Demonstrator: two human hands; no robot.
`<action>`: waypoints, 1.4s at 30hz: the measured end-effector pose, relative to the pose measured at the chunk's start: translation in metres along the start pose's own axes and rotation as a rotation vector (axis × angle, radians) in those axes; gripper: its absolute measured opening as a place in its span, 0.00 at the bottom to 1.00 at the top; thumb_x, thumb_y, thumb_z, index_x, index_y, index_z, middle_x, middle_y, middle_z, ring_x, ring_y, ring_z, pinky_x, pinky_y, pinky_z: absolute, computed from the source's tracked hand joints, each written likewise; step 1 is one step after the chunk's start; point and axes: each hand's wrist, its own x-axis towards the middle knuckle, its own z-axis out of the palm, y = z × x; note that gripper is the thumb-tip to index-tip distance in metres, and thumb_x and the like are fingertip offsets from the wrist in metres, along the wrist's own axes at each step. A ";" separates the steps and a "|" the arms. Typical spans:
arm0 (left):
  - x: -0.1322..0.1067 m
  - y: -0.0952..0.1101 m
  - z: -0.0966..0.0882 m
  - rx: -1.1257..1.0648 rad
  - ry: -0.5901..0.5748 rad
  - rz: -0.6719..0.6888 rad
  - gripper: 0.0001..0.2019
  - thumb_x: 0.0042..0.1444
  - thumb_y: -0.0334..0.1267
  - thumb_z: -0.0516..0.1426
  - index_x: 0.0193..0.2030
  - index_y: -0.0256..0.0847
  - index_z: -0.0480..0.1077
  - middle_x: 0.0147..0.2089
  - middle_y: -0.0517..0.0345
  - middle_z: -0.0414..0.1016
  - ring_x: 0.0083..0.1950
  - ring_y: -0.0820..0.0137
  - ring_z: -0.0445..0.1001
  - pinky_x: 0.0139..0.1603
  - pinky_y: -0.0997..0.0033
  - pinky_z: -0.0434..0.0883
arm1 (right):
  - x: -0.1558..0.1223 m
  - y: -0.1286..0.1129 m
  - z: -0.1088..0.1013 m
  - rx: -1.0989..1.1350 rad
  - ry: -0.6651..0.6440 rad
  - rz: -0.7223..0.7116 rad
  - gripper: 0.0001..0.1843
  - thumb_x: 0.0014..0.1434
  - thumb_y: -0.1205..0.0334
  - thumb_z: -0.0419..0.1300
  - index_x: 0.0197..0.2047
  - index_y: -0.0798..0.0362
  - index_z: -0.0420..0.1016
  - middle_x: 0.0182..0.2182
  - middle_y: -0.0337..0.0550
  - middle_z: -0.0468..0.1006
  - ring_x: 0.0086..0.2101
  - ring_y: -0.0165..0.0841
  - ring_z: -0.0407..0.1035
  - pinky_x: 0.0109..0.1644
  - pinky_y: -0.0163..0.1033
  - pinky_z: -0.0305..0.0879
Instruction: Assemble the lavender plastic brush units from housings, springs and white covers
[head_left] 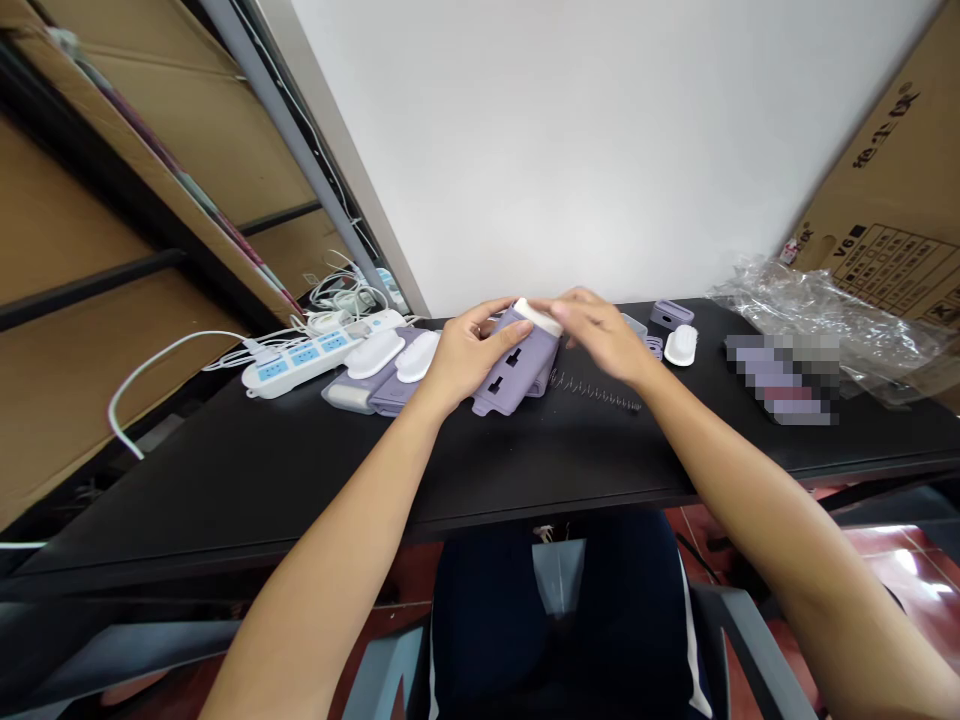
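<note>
My left hand (480, 347) is closed around a purple plastic case (501, 385) with two black keyhole-shaped slots, holding it tilted over the black table. A white end piece (541, 318) sits at the case's upper end. My right hand (596, 328) reaches over that end, its fingers stretched out and touching or very near the white piece; they are slightly blurred. Behind the case, part of another purple piece (541, 380) shows. A thin metal coil spring (596, 390) lies on the table below my right hand.
Purple cases with white oval parts (375, 353) lie left, beside a white power strip (322, 352) with cables. To the right are a small purple part (671, 314), a white oval piece (681, 345), a pixelated object (784, 380), clear plastic wrap (825, 310) and a cardboard box (892, 200).
</note>
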 end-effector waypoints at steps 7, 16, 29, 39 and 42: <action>0.001 -0.004 0.000 0.026 0.041 -0.051 0.35 0.53 0.62 0.70 0.62 0.42 0.79 0.41 0.52 0.83 0.41 0.63 0.80 0.38 0.68 0.75 | 0.005 0.015 -0.053 -0.251 0.324 0.253 0.28 0.71 0.36 0.53 0.39 0.51 0.81 0.38 0.48 0.81 0.41 0.40 0.75 0.44 0.43 0.70; -0.004 -0.003 0.008 0.020 0.015 -0.075 0.37 0.53 0.63 0.69 0.63 0.42 0.77 0.45 0.51 0.84 0.42 0.62 0.80 0.40 0.67 0.75 | -0.007 0.066 -0.066 -0.979 0.004 0.809 0.21 0.62 0.57 0.65 0.56 0.54 0.72 0.48 0.60 0.81 0.51 0.56 0.73 0.59 0.60 0.62; -0.004 -0.014 0.015 0.037 -0.079 0.020 0.34 0.67 0.65 0.56 0.69 0.44 0.74 0.62 0.49 0.81 0.61 0.56 0.78 0.60 0.59 0.73 | -0.001 0.014 -0.011 0.163 0.050 0.354 0.19 0.66 0.48 0.64 0.55 0.47 0.72 0.39 0.41 0.78 0.43 0.37 0.74 0.48 0.44 0.71; -0.004 -0.021 0.016 -0.004 -0.063 -0.013 0.40 0.63 0.66 0.60 0.76 0.48 0.64 0.40 0.54 0.79 0.38 0.64 0.78 0.39 0.65 0.73 | -0.004 0.014 0.002 0.200 -0.013 0.327 0.22 0.66 0.46 0.64 0.58 0.47 0.72 0.44 0.43 0.77 0.45 0.38 0.72 0.47 0.44 0.73; -0.005 -0.020 0.016 -0.019 -0.061 -0.010 0.38 0.63 0.65 0.61 0.75 0.50 0.66 0.38 0.56 0.77 0.37 0.65 0.76 0.37 0.67 0.72 | -0.005 0.012 0.002 0.195 -0.020 0.322 0.24 0.66 0.44 0.64 0.59 0.47 0.73 0.45 0.44 0.78 0.46 0.38 0.72 0.48 0.44 0.73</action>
